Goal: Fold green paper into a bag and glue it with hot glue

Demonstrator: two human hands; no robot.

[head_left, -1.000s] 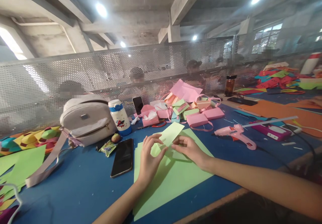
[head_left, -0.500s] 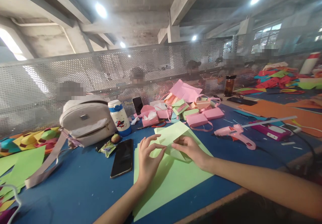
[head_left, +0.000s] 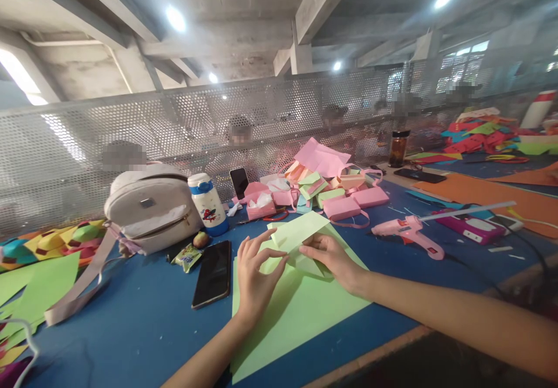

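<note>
Both hands pinch a small folded piece of light green paper held just above a large light green sheet lying on the blue table. My left hand grips the piece's left edge between thumb and fingertips. My right hand holds its lower right part with curled fingers. One flap of the piece sticks up and away from me.
A black phone lies left of the sheet. Behind it are a beige bag, a white bottle and a pile of pink and green paper boxes. A pink glue gun lies to the right. A perforated metal screen backs the table.
The folded piece's upper flap has turned and flattened a little toward the right. Both hands kept their grip and stayed almost in the same place.
</note>
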